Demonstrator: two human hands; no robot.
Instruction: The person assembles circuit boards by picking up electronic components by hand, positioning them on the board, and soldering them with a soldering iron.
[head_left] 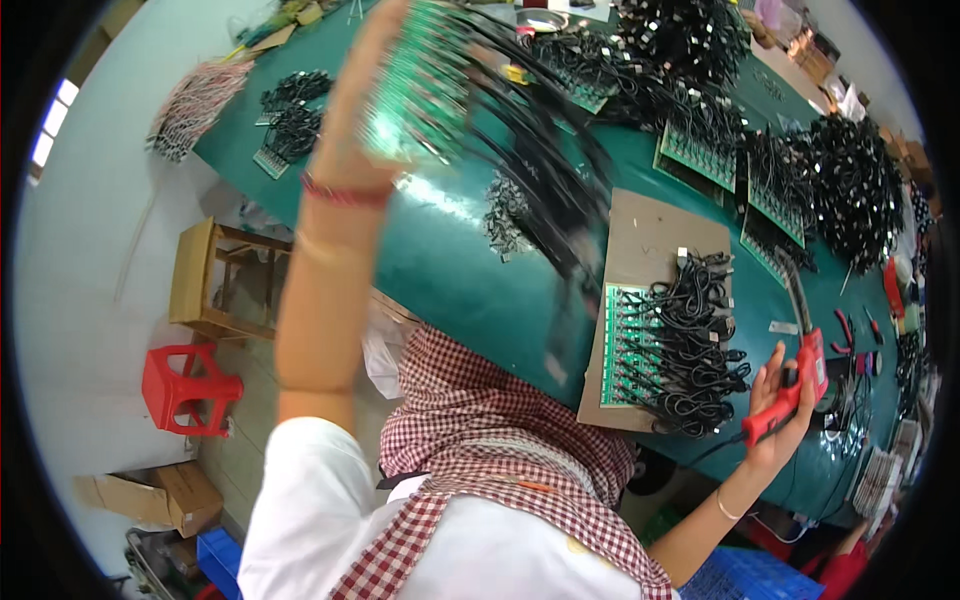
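My left hand (352,115), blurred by motion, is raised at the upper left above the green table. It grips a green circuit board panel (425,75), and a bundle of black cables (545,185) trails from the panel to the right. At the lower right, my right hand (785,415) is wrapped around a red soldering gun (815,365) with a long metal barrel. The barrel points away from me. Left of that hand, another circuit board panel (628,345) with coiled black cables (695,350) lies on a brown board (650,225).
Piles of black cables (685,40) and cabled circuit boards (700,155) cover the far right of the table (450,270). Small metal parts (507,215) lie mid-table. Pliers (845,330) rest at the right. A red stool (190,390) and wooden stool (215,280) stand left.
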